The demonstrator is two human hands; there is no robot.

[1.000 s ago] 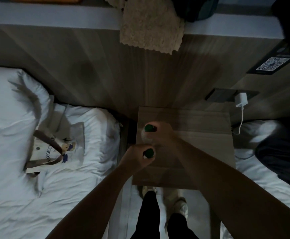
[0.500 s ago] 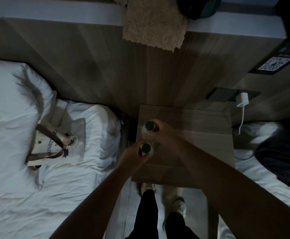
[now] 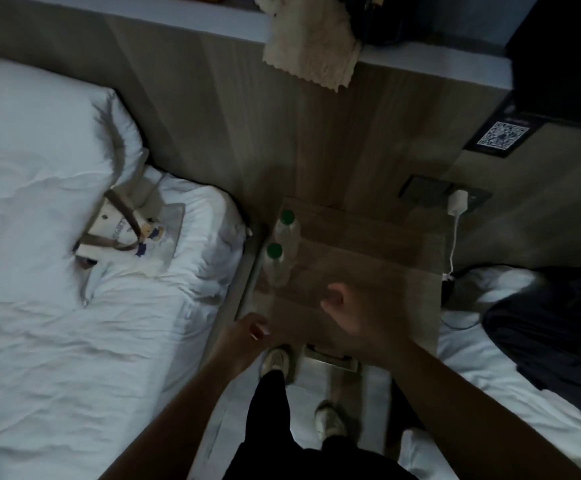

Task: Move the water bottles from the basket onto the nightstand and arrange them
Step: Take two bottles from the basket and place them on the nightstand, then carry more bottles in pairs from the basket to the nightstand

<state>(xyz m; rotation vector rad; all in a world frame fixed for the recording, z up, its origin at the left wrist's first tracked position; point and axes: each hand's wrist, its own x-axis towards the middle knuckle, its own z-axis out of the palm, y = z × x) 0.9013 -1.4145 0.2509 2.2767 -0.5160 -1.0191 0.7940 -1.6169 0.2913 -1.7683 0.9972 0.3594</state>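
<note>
Two clear water bottles with green caps stand upright on the wooden nightstand (image 3: 368,258), one behind the other along its left edge: the far bottle (image 3: 287,225) and the near bottle (image 3: 276,265). My left hand (image 3: 247,336) hangs off the nightstand's front left corner, fingers loosely curled, holding nothing. My right hand (image 3: 355,315) hovers over the nightstand's front part, blurred, fingers curled, nothing in it. Both hands are clear of the bottles. A cloth tote bag (image 3: 133,237) with brown straps lies on the left bed; no basket shows.
A white bed (image 3: 57,306) lies to the left, another bed with a dark garment (image 3: 552,334) to the right. A white charger (image 3: 457,202) and cable hang at the wall socket behind the nightstand. My legs and shoes (image 3: 275,362) stand in the narrow aisle.
Both hands have let go of the bottles and pulled back toward me. The two bottles now stand on their own at the nightstand's left edge.
</note>
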